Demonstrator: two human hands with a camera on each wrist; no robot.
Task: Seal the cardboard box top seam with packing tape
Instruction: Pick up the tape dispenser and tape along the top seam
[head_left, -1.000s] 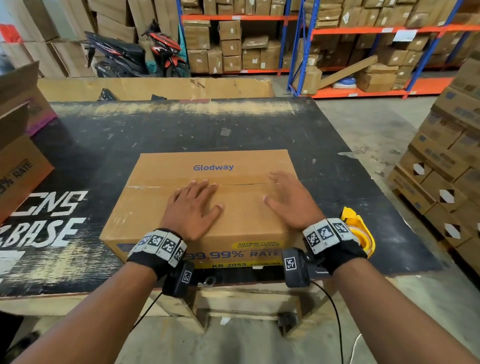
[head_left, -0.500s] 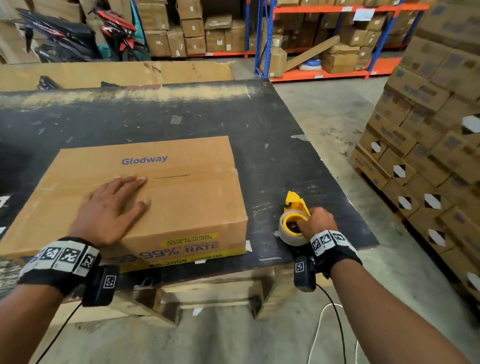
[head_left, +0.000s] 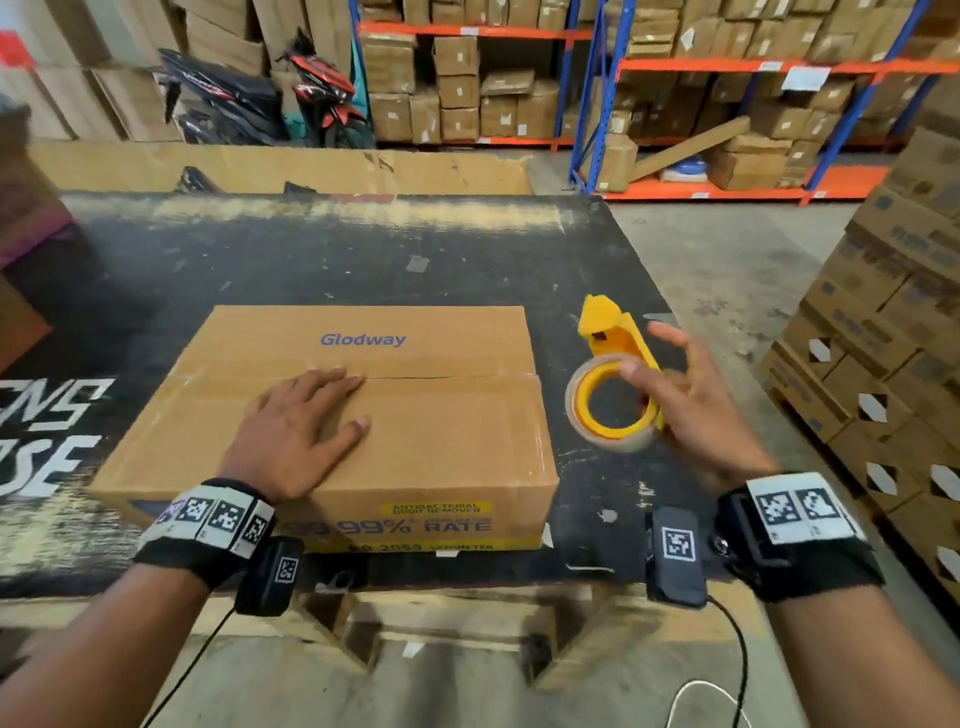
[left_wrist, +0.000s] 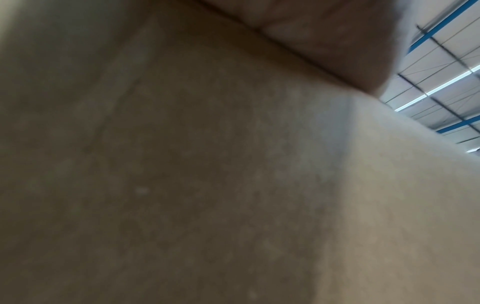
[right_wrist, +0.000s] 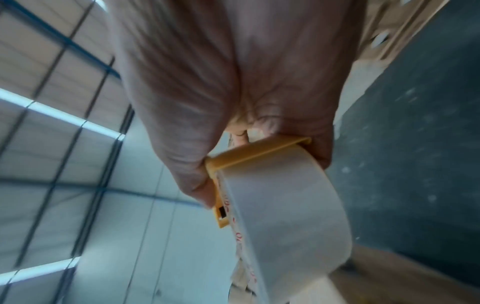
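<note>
Looking down from the head view, the cardboard box (head_left: 363, 415) sits on a scuffed black table (head_left: 363, 249), flaps folded shut with the top seam (head_left: 441, 376) running left to right and bare of tape. The left hand (head_left: 296, 431) lies flat on the near flap, fingers straight and close together, thumb spread apart, fingertips at the seam. To the right of the box, above the table's right part, the right hand (head_left: 680, 400) holds a yellow tape dispenser (head_left: 615, 364) loaded with a clear tape roll (head_left: 613, 410); the thumb presses on the roll's upper side while the other fingers reach behind the yellow frame, one stretched out. Nothing lies between dispenser and box. Flattened cardboard (head_left: 291, 166) stands along the table's far edge, a parked motorbike (head_left: 317, 88) behind it, blue-and-orange shelving (head_left: 597, 93) stacked with cartons, and a pallet of cartons (head_left: 883, 338) on the concrete floor to the right.

From the left wrist, the picture is blurred: brown box surface (left_wrist: 182, 185) fills it, the hand's underside (left_wrist: 324, 41) pressed against it, ceiling lights at the right edge. Finger positions cannot be told here.

From the right wrist, the palm (right_wrist: 221, 82) closes on the dispenser's yellow frame (right_wrist: 254, 152), thumb and fingers clamping its two sides, with the roll (right_wrist: 285, 216) below and the dark tabletop (right_wrist: 415, 144) at right.
</note>
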